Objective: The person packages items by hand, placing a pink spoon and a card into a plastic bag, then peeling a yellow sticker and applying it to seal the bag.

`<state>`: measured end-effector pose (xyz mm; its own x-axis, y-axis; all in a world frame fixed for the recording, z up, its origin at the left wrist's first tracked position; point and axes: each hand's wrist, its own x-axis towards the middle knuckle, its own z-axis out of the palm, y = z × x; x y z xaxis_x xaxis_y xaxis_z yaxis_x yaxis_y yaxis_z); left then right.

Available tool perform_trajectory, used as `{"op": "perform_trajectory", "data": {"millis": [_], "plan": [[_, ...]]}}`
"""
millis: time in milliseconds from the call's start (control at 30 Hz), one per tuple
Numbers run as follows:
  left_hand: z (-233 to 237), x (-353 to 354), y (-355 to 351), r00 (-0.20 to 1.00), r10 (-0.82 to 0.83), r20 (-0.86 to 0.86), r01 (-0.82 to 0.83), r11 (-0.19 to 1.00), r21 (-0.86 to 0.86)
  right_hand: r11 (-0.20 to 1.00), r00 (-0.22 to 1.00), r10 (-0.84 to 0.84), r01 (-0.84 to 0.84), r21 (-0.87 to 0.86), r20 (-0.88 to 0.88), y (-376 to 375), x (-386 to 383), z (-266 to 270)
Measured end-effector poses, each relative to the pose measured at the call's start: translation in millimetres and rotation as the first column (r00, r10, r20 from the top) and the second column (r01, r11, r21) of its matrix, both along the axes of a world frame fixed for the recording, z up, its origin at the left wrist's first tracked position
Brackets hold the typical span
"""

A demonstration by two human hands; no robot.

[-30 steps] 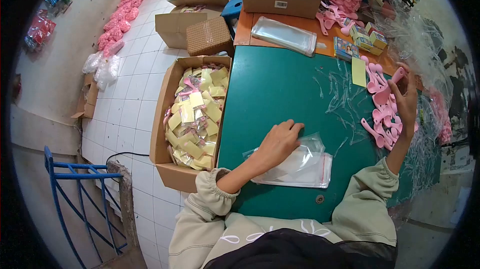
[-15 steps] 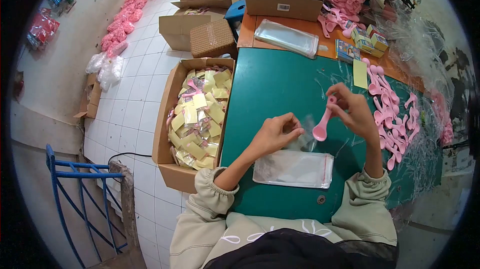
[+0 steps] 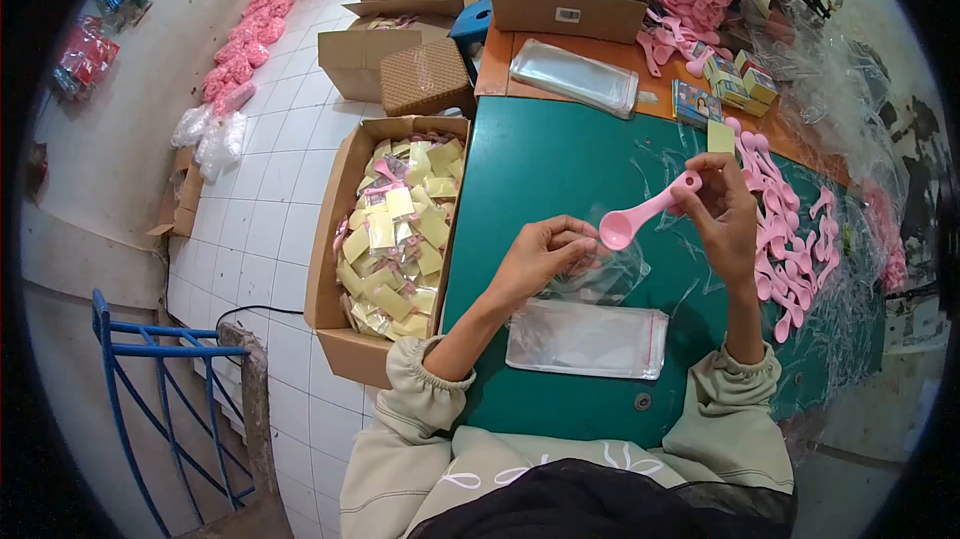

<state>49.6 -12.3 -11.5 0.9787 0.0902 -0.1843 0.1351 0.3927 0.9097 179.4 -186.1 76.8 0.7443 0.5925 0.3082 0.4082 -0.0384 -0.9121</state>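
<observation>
Between the fingertips of my right hand (image 3: 722, 209) is the handle end of a pink measuring spoon (image 3: 640, 213). Its bowl points left, right by the fingers of my left hand (image 3: 548, 254). That left hand pinches a clear plastic bag (image 3: 612, 277), which hangs below and to the right of the fingers. Nearer to me, a stack of clear plastic bags (image 3: 585, 339) lies flat on the green table (image 3: 530, 169). A pile of pink spoons (image 3: 790, 249) spreads beyond my right hand, with a pale yellow card (image 3: 720, 137) at its upper left.
Left of the table stands a cardboard box (image 3: 325, 279) filled with bagged spoons and yellow cards. More clear bags (image 3: 575, 77) lie at the back near an open carton (image 3: 570, 4). Small boxes (image 3: 740, 84) and crumpled plastic wrap (image 3: 850, 119) are at the right.
The spoon has swung from nearly upright to slanting, its bowl now close to my left fingers. My right hand has turned and lowered slightly; the left hand has shifted a little to the left.
</observation>
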Motion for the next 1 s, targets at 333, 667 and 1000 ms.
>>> {"op": "perform_trajectory", "data": {"millis": [333, 667, 1000], "plan": [[4, -1, 1, 1.000, -0.002, 0.013, 0.002, 0.999, 0.044, 0.997, 0.996, 0.075, -0.073, -0.030, 0.044, 5, -9, -5], [-7, -2, -1, 0.989, -0.021, 0.149, -0.025, 0.952, 0.304, 0.993, 0.984, 0.098, -0.086, -0.084, 0.147, 6, -14, -5], [29, -17, -6, 0.980, -0.054, 0.192, -0.031, 0.909, 0.416, 0.978, 0.915, 0.202, -0.169, -0.123, 0.350, 1, -17, 13]]}}
